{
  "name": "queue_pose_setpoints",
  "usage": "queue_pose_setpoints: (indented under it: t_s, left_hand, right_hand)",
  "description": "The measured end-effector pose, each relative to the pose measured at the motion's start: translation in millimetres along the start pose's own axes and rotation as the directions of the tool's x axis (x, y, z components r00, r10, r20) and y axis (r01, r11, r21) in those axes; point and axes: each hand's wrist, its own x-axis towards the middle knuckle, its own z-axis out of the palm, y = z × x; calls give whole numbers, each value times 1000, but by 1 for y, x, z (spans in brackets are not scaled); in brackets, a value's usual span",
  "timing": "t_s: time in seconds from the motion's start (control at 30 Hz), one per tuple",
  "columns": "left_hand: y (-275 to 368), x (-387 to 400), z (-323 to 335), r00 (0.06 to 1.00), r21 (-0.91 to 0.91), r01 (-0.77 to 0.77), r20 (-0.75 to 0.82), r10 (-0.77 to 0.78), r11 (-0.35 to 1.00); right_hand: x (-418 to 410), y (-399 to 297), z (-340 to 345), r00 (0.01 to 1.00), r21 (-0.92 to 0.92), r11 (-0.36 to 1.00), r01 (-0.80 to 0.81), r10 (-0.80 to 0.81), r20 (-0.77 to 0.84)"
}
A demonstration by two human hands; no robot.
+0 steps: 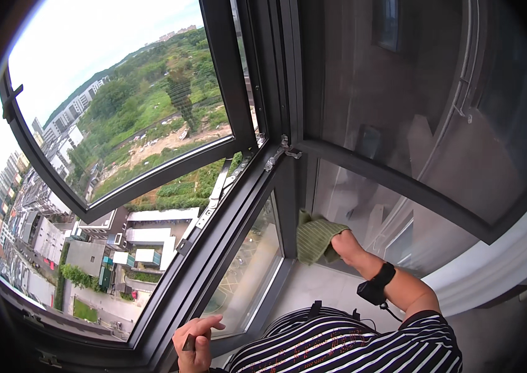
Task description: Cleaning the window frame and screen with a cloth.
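Observation:
My right hand (342,242) is mostly covered by a green striped cloth (317,237), which it holds near the lower glass pane (352,196) beside the dark corner post (290,205). The fingers are hidden in the cloth, and I cannot tell whether it touches the glass. Low in the view, my left hand (197,342) is by the inner edge of the dark window frame (163,321), its fingers bent. A small dark triangular patch shows between thumb and fingers; whether it is an object or a gap is unclear.
An open window sash (137,179) swings outward at left on a metal stay arm (214,196), high above buildings and greenery. Another dark-framed sash (403,186) juts inward at right. A metal hinge (283,151) sits at the corner. White curtain fabric (492,270) hangs at right.

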Motion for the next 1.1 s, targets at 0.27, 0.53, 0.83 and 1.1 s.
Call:
queue_pose_setpoints:
  t_s: [0.27,0.53,0.83,1.1]
  left_hand:
    - [2,9,4,955,44,-136,-261,143,990]
    - [-1,23,-8,913,543,-144,-250,323,827]
    - [0,33,4,955,559,18,-254,151,829]
    - [10,40,15,989,731,-10,-91,112,682]
  right_hand:
    - [-21,-91,-97,590,-915,-354,194,-703,397]
    - [43,-34,-116,842,-976,9,215,-508,181]
    - [123,-63,-17,784,-707,455,542,-578,229]
    - [77,-132,-26,701,-843,141,520,-634,326]
